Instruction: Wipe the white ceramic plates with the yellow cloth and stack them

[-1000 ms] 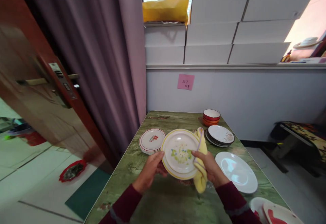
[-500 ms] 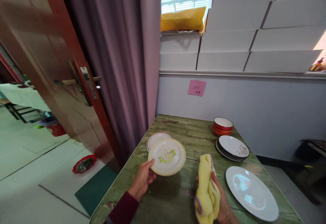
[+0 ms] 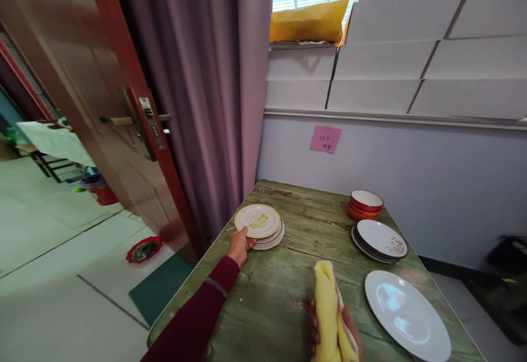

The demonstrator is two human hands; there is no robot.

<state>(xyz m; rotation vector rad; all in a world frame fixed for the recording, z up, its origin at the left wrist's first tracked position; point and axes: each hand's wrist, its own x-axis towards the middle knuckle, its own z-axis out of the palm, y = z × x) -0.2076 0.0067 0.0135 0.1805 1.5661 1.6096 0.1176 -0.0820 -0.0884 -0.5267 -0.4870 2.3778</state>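
A yellow-rimmed plate with a green pattern (image 3: 257, 220) now lies on top of a small stack of plates at the left edge of the green table (image 3: 288, 290). My left hand (image 3: 239, 245) reaches out with its fingers on the near rim of that plate. My right hand (image 3: 335, 332) stays low near the front edge, closed round a folded yellow cloth (image 3: 328, 310) that stands up from it.
A large white plate (image 3: 405, 314) lies at the right. Behind it sit a stack of dark-rimmed plates (image 3: 381, 239) and stacked red bowls (image 3: 365, 203). An open wooden door (image 3: 82, 104) and a purple curtain (image 3: 197, 93) are on the left; white boxes (image 3: 395, 55) line the ledge.
My left hand carried the yellow-rimmed plate away from the cloth, out to the left, and set it on the plate stack. My right hand drew back with the cloth.
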